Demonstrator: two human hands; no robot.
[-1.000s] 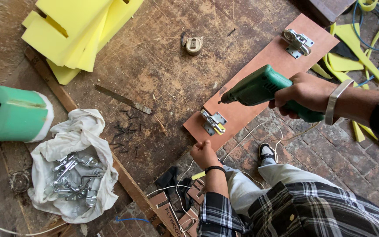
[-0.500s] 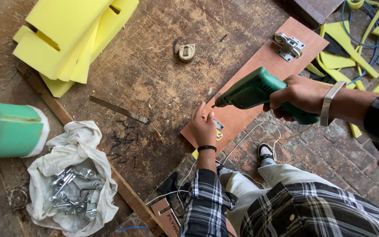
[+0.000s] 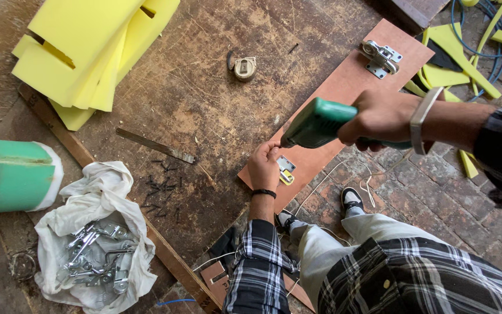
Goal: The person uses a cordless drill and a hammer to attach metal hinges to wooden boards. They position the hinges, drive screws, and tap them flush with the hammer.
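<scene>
Head view: the right hand (image 3: 382,116) is gripping a green power drill (image 3: 321,123) over the reddish-brown board (image 3: 344,93), its tip hidden, probably at the small metal latch (image 3: 286,166). At seven o'clock from the drill, the left hand (image 3: 264,166) is pinching that latch against the board's near end.

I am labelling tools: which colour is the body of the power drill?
Green, seen in the head view: the drill is in the right hand.

Green power drill (image 3: 319,123) held level above brown board (image 3: 344,87), small metal latch (image 3: 286,165) flat at board's near end
</scene>
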